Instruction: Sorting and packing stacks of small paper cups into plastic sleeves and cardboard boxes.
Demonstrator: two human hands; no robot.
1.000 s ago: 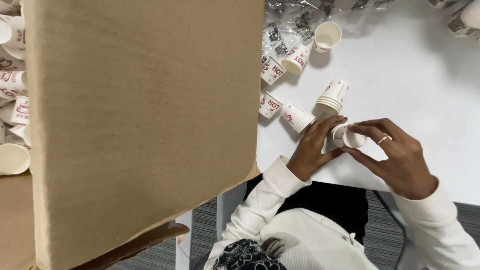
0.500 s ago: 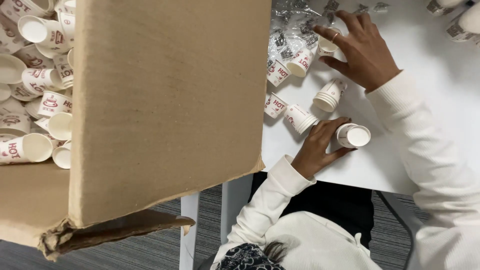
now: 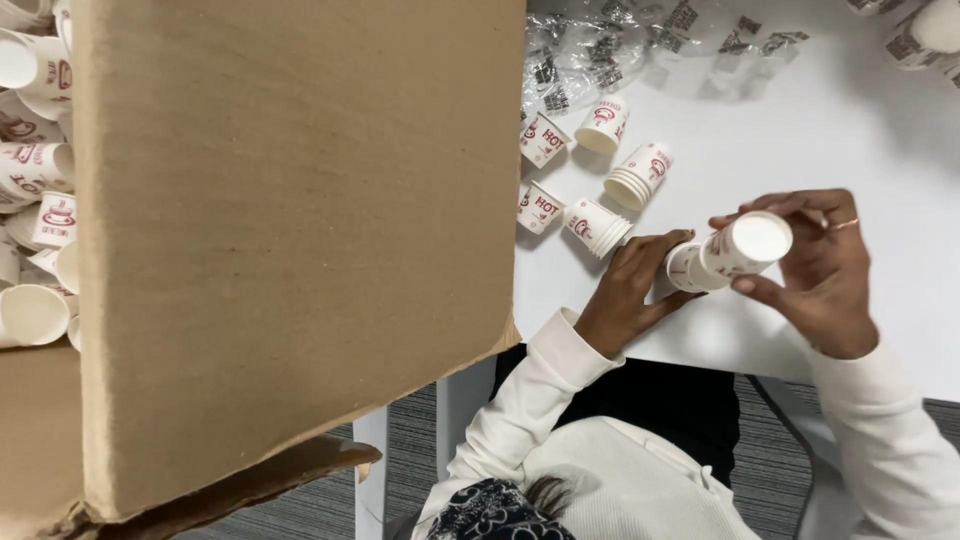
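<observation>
Right hand pinches a small paper cup by its rim end, at 3 o'clock over the white table. Left hand, fingers curled, steadies a second cup, apparently for nesting. Loose cups lie at 12 o'clock; cardboard box flap at 9 o'clock.

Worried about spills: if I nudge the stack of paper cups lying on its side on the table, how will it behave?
The stack of paper cups probably rolls in a curve, being tapered. It looks light, so it likely slides easily on the smooth white table.

White, red-printed paper cup
</observation>
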